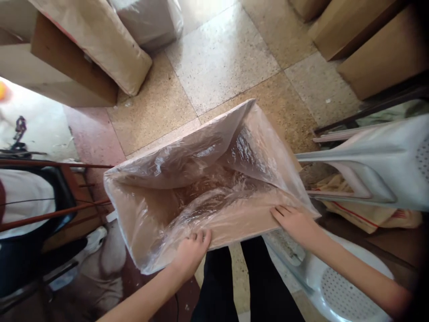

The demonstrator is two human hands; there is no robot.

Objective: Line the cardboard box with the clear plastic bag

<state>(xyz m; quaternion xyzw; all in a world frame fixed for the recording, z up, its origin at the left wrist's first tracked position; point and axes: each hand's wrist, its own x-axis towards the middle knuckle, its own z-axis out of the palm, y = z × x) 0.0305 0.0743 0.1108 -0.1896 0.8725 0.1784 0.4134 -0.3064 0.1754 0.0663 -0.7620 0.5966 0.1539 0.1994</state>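
Observation:
An open cardboard box point(234, 226) stands in the middle of the view, lined with a clear plastic bag point(248, 152) that is folded out over its rim. The inside shows only crumpled plastic and brown cardboard. My left hand point(193, 250) lies over the near edge, its fingers bent over the plastic and the box wall. Further right along the same edge, my right hand point(293, 223) rests with its fingers spread on the plastic-covered inner wall.
Cardboard boxes point(73, 67) stand at the upper left, more cartons point(385, 49) at the upper right. Plastic stools point(395, 156) are on the right. A red metal frame point(73, 192) and a black item are on the left. My legs are below the box.

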